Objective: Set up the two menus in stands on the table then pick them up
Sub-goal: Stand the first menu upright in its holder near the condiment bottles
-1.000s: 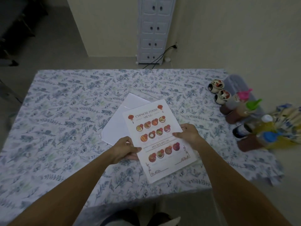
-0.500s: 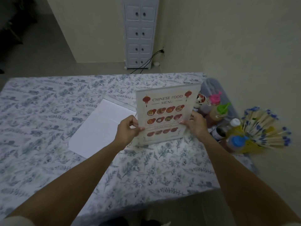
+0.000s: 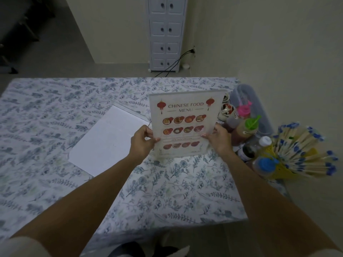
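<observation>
A Chinese food menu [image 3: 185, 115] in a clear stand is held upright, its lower edge at or just above the floral tablecloth [image 3: 55, 112]. My left hand [image 3: 142, 143] grips its left edge and my right hand [image 3: 219, 139] grips its right edge. A second sheet [image 3: 107, 143] lies flat and blank side up on the cloth to the left, partly over a clear stand whose edge [image 3: 130, 108] shows behind it.
Sauce bottles with pink [image 3: 243, 110], green [image 3: 250, 125] and blue [image 3: 265, 164] caps, small painted cups [image 3: 227, 110] and a yellow holder of chopsticks [image 3: 304, 154] crowd the table's right edge. A white drawer cabinet [image 3: 166, 34] stands against the far wall.
The menu lay flat on the table under both hands; it has been lifted, turned upright and moved right towards the bottles. My head has shifted closer.
</observation>
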A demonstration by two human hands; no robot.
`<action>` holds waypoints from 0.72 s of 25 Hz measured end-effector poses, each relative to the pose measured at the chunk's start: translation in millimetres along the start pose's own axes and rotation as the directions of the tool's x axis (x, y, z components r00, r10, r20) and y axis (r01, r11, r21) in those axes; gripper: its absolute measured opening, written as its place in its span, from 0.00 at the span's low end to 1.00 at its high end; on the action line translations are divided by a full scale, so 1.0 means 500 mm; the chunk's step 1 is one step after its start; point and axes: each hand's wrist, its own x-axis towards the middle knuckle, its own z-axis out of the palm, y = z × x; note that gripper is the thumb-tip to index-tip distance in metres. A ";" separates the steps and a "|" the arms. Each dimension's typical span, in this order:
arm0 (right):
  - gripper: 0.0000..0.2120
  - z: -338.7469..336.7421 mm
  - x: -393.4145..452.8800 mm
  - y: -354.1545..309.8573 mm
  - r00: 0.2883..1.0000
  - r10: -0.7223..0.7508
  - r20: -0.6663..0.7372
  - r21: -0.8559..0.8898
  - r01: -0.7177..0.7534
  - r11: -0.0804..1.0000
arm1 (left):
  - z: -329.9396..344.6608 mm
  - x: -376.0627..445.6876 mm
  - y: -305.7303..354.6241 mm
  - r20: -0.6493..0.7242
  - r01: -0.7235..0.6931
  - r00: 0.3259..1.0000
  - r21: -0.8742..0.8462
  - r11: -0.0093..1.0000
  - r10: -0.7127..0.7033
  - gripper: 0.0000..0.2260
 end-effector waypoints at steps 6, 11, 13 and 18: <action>0.17 0.006 -0.004 0.006 1.000 0.016 -0.008 -0.058 -0.016 0.998 | 0.003 0.000 -0.012 -0.023 0.040 0.999 -0.003 0.999 -0.040 0.12; 0.20 0.025 -0.037 0.017 0.996 -0.060 -0.063 -0.183 0.048 0.982 | 0.007 -0.017 -0.016 -0.006 0.034 0.999 0.027 0.999 -0.033 0.08; 0.22 0.038 -0.053 0.025 0.992 -0.073 -0.103 -0.265 0.043 0.963 | 0.000 -0.023 -0.025 0.050 -0.019 0.999 0.136 0.990 0.012 0.15; 0.36 0.089 -0.123 0.042 0.980 -0.084 -0.179 -0.520 -0.022 0.854 | -0.068 -0.015 -0.088 0.264 -0.291 0.954 0.694 0.658 0.143 0.34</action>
